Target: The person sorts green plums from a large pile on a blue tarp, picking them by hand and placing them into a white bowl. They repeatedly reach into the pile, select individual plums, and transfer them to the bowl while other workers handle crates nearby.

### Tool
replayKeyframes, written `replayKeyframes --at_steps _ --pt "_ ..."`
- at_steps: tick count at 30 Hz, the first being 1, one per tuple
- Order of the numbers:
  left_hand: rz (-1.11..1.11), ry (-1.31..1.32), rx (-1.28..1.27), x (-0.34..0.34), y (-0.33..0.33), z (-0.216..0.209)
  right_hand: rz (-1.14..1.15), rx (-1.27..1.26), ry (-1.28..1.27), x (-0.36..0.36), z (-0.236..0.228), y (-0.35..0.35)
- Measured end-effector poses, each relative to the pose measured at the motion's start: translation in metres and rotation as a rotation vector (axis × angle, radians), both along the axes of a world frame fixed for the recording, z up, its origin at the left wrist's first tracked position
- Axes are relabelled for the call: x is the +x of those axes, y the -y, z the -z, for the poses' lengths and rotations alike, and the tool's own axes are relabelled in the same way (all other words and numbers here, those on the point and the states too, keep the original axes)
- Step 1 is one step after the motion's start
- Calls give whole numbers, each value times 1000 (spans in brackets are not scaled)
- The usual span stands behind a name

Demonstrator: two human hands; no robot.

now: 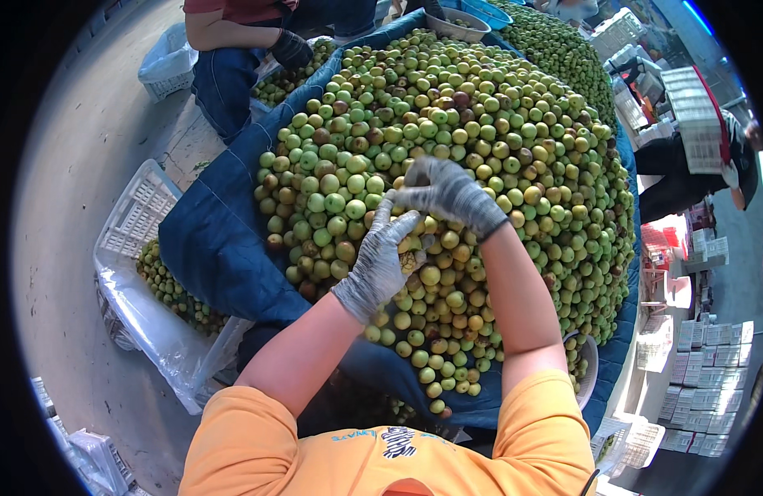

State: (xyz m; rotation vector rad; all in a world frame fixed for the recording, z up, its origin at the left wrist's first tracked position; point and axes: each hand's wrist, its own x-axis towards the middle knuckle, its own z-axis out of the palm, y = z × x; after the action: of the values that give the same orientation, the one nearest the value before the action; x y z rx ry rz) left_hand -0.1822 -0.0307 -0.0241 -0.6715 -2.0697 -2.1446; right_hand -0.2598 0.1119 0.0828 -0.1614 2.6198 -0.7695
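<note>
A big heap of small round fruit [555, 178], green to yellow with some brown ones, lies in front of me on a dark blue quilted cloth [220, 227]. Both my hands wear grey knit gloves. My left hand [378, 260] is over the near part of the heap, its fingers curled round a yellowish-brown fruit [410, 261] that shows at the palm. Just above and to its right, my right hand [452, 196] bends in toward the left fingertips. Motion blurs its fingers, and whether they hold anything is hidden.
At left stands a white crate [138, 207] lined with clear plastic, with fruit inside. A co-worker's gloved hand [291, 50] is at the heap's far left. On the right, another person carries a white crate [697, 116]. Stacked boxes [708, 388] stand at lower right.
</note>
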Motion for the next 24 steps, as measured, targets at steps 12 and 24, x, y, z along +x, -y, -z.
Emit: replayKeyframes --at_steps 12,24 --pt "419 1002 620 -8 7 -45 152 745 -448 -153 10 -34" --pt "458 1006 598 -6 2 -40 -24 568 -176 -127 13 -44"
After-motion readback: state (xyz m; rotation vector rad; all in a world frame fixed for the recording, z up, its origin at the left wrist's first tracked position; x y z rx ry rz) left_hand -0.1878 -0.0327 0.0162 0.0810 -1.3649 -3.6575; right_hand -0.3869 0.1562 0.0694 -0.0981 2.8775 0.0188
